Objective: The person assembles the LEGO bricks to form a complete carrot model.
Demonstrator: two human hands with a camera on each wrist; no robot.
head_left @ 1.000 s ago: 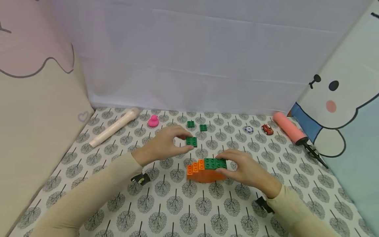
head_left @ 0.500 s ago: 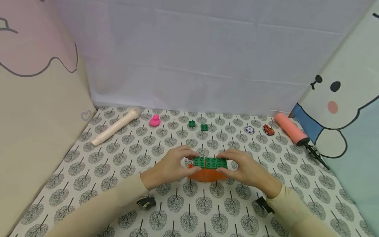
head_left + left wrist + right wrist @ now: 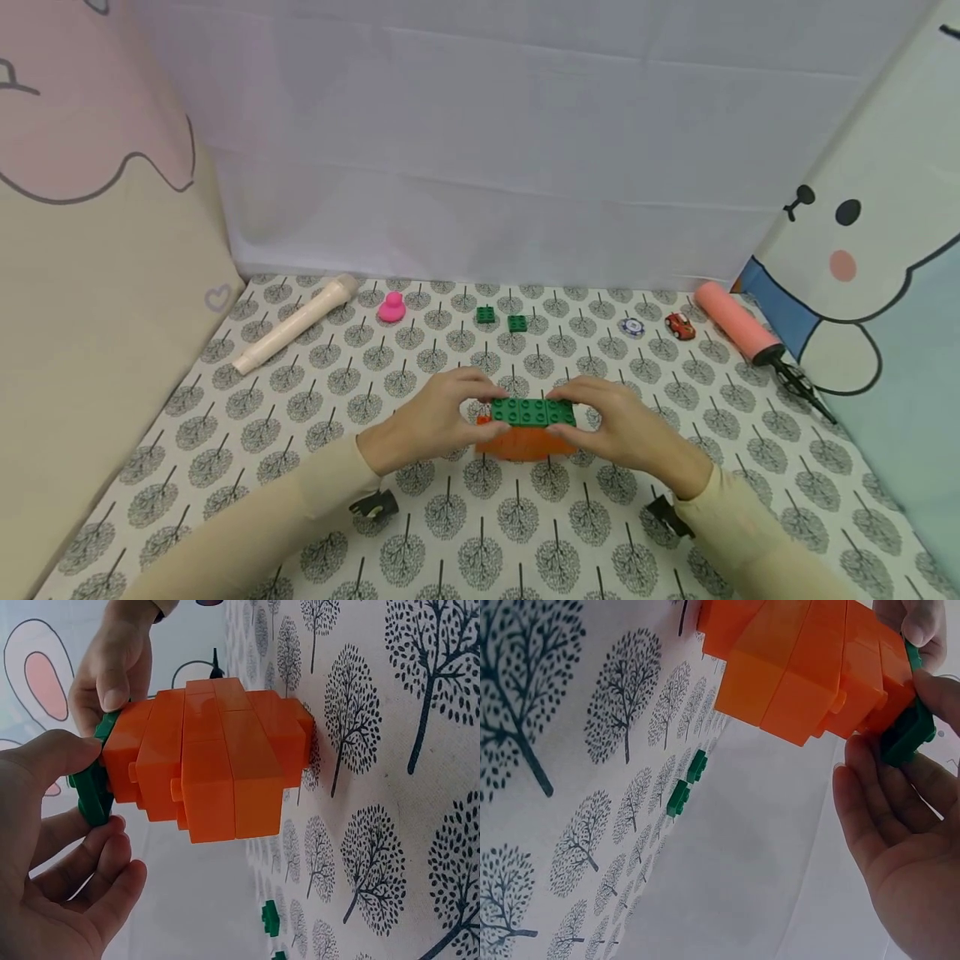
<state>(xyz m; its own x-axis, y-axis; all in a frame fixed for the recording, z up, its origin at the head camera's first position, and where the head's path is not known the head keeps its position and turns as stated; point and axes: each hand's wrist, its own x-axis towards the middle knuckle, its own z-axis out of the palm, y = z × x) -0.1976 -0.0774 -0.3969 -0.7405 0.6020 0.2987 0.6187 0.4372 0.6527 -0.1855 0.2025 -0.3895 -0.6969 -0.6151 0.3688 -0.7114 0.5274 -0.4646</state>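
Observation:
A stepped block of orange toy building bricks (image 3: 525,446) stands on the patterned cloth, with a row of green bricks (image 3: 533,412) along its top. My left hand (image 3: 442,415) pinches the left-end green brick (image 3: 93,796) between thumb and fingers, right against the orange top. At the other end, my right hand (image 3: 617,425) pinches the right-end green brick (image 3: 906,736), which overhangs the orange part beneath. In the left wrist view, the orange layers (image 3: 217,765) widen towards the middle and narrow near the cloth.
Farther back lie two loose green bricks (image 3: 486,314), a pink rubber duck (image 3: 392,307) and a pale tube (image 3: 296,325). To the right are a poker chip (image 3: 632,327), a red toy car (image 3: 679,326) and a coral cylinder with a black tip (image 3: 738,321).
My left hand has brought a green brick down and right onto the left end of the green row, and the gap beside it has closed. My right hand has stayed in place.

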